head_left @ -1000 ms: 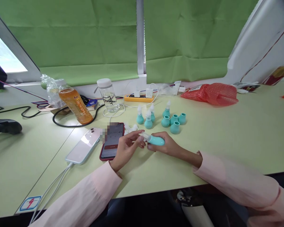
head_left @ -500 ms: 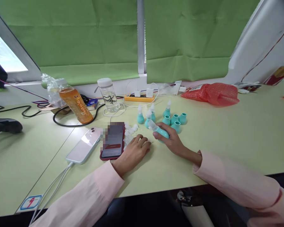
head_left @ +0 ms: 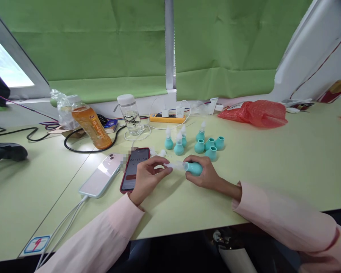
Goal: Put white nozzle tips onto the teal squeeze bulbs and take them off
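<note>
My right hand (head_left: 206, 172) is wrapped round a teal squeeze bulb (head_left: 193, 168), held sideways above the table with its mouth to the left. A clear nozzle (head_left: 178, 165) sticks out of that mouth. At the nozzle's far end, my left hand (head_left: 150, 174) is closed in a pinch on a small translucent tip (head_left: 167, 164). Behind the hands stand several teal bulbs with clear nozzles and white tips, one of them a capped bulb (head_left: 179, 144). Right of these are several bulbs with bare mouths, such as an open bulb (head_left: 211, 152). Small translucent pieces (head_left: 161, 152) lie partly hidden behind my left hand.
A red-cased phone (head_left: 135, 167) showing a timer lies under my left hand's side, near a pale phone (head_left: 100, 176) on cables. Behind stand an orange drink bottle (head_left: 91, 127), a clear water bottle (head_left: 131, 117), a yellow power strip (head_left: 167, 118) and red bubble wrap (head_left: 255, 113).
My left hand has risen from the table and now pinches a tip at the nozzle's end. My right hand has turned the bulb level and brought it slightly lower.
</note>
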A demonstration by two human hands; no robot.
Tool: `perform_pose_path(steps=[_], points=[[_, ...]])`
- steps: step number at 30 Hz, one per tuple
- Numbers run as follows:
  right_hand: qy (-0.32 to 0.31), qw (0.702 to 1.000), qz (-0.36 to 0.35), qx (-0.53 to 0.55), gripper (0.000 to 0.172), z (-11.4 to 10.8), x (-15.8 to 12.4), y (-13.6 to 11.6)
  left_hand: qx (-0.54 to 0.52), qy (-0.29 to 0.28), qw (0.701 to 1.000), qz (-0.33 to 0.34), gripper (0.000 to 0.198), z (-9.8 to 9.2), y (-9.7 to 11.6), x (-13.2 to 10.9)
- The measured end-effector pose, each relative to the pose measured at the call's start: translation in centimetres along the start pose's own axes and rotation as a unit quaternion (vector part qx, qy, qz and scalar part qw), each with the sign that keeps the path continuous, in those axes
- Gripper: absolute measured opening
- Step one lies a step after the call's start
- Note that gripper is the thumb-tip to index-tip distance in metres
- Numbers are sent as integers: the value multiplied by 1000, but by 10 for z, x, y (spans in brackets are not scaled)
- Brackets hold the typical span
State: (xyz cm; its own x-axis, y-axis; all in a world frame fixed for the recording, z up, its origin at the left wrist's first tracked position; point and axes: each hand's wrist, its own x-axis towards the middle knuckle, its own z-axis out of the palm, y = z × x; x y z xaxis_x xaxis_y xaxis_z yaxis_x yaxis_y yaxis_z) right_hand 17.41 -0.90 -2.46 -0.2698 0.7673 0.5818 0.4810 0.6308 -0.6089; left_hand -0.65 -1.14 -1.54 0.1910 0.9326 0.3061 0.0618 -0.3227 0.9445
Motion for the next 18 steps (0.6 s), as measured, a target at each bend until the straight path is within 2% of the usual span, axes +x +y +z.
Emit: perform_pose_path(steps=[6, 12, 18], points=[[5, 1000, -17, -22, 11, -1, 0, -2, -183, 10, 976, -122, 16, -2, -2, 4], [10, 998, -52, -28, 10, 1, -2, -1, -137, -39, 974, -178, 28, -5, 4, 3], [12, 989, -96, -115, 14, 0, -3, 2, -108, -112, 976, -155, 38, -5, 4, 4]])
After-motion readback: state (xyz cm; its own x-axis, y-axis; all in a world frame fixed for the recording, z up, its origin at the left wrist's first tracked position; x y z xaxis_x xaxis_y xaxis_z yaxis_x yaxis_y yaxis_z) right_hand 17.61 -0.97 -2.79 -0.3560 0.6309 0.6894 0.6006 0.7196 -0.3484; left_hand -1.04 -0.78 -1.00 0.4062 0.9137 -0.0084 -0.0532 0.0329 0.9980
